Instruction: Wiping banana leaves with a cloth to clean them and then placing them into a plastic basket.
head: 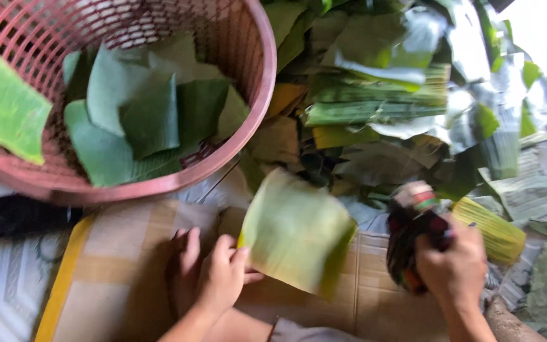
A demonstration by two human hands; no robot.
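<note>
My left hand (pixel 213 272) pinches the near left corner of a light green banana leaf piece (pixel 295 231), lifting it a little over the flattened cardboard (pixel 134 253). My right hand (pixel 457 263) is closed around a dark, multicoloured cloth (pixel 413 240), held to the right of that leaf. The picture is blurred, so finer details of the cloth are unclear.
A pink plastic basket (pixel 248 126) at upper left holds several cut green leaf pieces (pixel 140 120). A big heap of banana leaves (pixel 381 95) fills the upper right. A rolled yellow-green leaf bundle (pixel 492 231) lies beside my right hand. A dark object (pixel 20 215) sits at left.
</note>
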